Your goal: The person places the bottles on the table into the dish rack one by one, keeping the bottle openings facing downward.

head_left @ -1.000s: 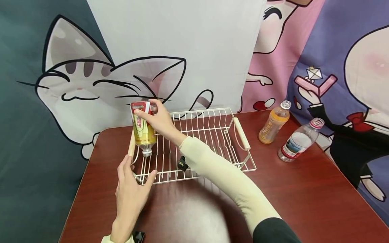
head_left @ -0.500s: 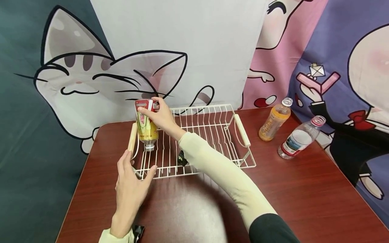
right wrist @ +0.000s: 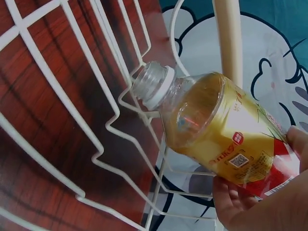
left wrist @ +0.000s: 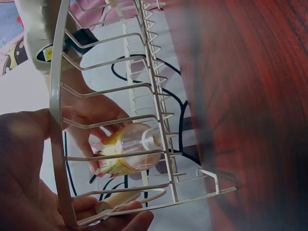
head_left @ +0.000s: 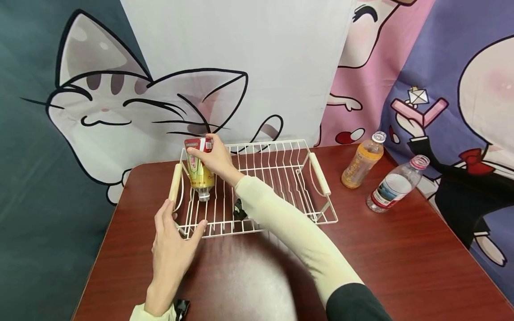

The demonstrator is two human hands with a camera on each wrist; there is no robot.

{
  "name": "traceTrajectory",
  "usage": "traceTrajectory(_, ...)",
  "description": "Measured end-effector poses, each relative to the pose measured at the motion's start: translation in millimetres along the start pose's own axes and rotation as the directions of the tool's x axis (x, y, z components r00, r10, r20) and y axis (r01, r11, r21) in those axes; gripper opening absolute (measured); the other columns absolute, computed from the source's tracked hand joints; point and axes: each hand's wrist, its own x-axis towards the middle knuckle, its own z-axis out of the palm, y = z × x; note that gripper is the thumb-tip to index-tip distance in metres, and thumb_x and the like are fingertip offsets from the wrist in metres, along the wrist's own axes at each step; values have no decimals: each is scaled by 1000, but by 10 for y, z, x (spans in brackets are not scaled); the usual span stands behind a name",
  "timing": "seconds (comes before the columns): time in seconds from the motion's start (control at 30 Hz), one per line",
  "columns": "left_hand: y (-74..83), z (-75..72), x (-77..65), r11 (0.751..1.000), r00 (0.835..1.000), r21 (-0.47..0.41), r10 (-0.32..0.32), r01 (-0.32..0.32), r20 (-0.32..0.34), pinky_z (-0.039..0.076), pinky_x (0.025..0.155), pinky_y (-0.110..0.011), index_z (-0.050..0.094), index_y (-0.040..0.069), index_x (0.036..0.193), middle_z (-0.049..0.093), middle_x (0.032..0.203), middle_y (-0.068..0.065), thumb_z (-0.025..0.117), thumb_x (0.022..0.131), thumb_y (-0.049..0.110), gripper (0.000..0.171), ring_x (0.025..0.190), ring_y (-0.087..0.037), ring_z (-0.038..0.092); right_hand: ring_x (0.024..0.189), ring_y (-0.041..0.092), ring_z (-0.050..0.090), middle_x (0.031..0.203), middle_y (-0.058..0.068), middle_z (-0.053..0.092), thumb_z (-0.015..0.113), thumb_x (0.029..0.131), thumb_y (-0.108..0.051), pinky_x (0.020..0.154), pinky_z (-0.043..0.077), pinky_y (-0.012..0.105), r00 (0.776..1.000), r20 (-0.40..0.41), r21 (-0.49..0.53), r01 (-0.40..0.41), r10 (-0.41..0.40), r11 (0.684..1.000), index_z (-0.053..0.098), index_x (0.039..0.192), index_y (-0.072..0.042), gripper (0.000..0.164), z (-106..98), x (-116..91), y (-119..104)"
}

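My right hand [head_left: 221, 160] holds a yellow-and-red plastic bottle [head_left: 201, 171] upside down at the left end of a white wire dish rack [head_left: 265, 142]. Its red base points up, and its clear, uncapped neck [right wrist: 156, 86] points down among the wires. From the head view I cannot tell whether the neck touches them. My left hand [head_left: 172, 249] grips the rack's front left corner, beside the left wooden handle [head_left: 175, 182]. In the left wrist view, its thumb lies by the top rail [left wrist: 57, 91] and its fingers [left wrist: 139, 219] reach round the corner.
On the table [head_left: 385, 258], right of the rack, stand an orange-tinted bottle [head_left: 361, 162] and a clear bottle [head_left: 395, 187] with a red-edged label, both uncapped. The rack's right wooden handle [head_left: 320, 174] sticks up. A cartoon-printed cloth [head_left: 281, 67] hangs behind.
My right hand has carried the upside-down bottle a little to the right and slightly lower into the rack's left end. The left hand stays at the rack's corner.
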Motion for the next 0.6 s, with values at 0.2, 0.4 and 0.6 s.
traceTrajectory(0.2, 11, -11, 4, 1000, 1000, 4, -6, 6, 2, 51, 86, -74, 40, 6, 168, 39, 173, -10, 89, 93, 41, 96, 131, -41, 64, 117, 21, 68, 140, 10, 72, 83, 99, -48, 94, 54, 31, 1000, 12, -39, 11, -10, 999, 53, 160, -12, 77, 40, 52, 55)
traceTrajectory(0.4, 33, -25, 57, 1000, 1000, 0, 9, -9, -4, 50, 88, -74, 40, 6, 168, 38, 173, -9, 88, 94, 40, 95, 132, -40, 63, 117, 23, 69, 139, 11, 72, 82, 99, -51, 95, 55, 34, 999, -3, -71, 52, -52, 996, 53, 159, -11, 77, 32, 94, 27)
traceTrajectory(0.6, 19, 0, 17, 1000, 1000, 9, -9, 9, 10, 51, 87, -74, 40, 6, 168, 38, 173, -10, 89, 94, 41, 96, 131, -42, 64, 113, 21, 66, 135, 9, 68, 80, 98, -58, 91, 54, 34, 1000, 3, -190, 28, -28, 981, 53, 160, -16, 80, 38, 90, 76)
